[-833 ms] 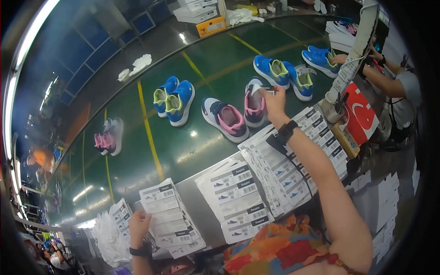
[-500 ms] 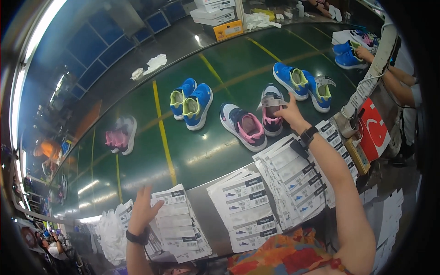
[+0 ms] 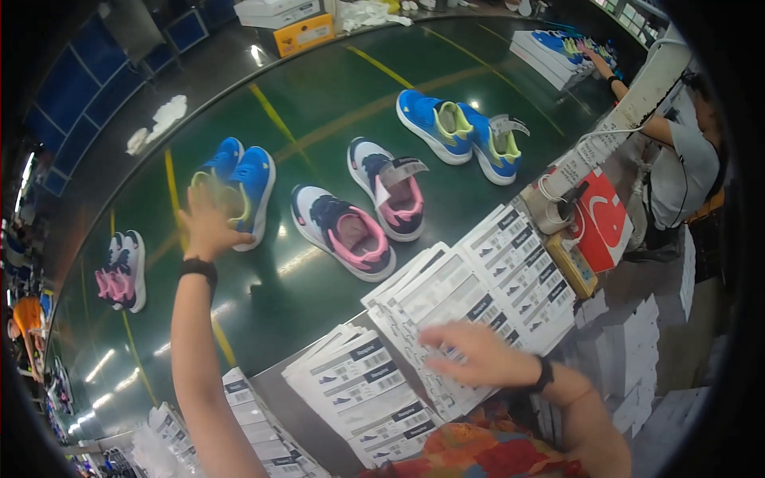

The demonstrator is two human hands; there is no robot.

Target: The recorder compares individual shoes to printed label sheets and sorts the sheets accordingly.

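My left hand (image 3: 211,227) reaches over the left pair of blue sneakers (image 3: 256,187), fingers spread at the heel of the left shoe; blur hides whether it touches. Closer to the middle stand white and navy sneakers with pink linings (image 3: 335,231); a label strip (image 3: 401,170) lies across the right one's opening. My right hand (image 3: 482,354), somewhat blurred, hovers above the stacked label sheets (image 3: 510,263), thumb and fingers apart with nothing visible in them. Farther right is another blue pair (image 3: 446,127), with a label strip (image 3: 510,126) on its right shoe.
A white and pink pair (image 3: 123,271) stands at the far left of the green table (image 3: 319,111). More label stacks (image 3: 351,382) line the near edge. At right are a post (image 3: 621,135), a red box (image 3: 602,219) and a power strip (image 3: 572,267). A co-worker's hand (image 3: 594,57) handles shoes beyond.
My left hand has moved from the label stack forward to the blue sneakers. My right hand has left the pink-lined shoe and come back over the label sheets. The view has turned right.
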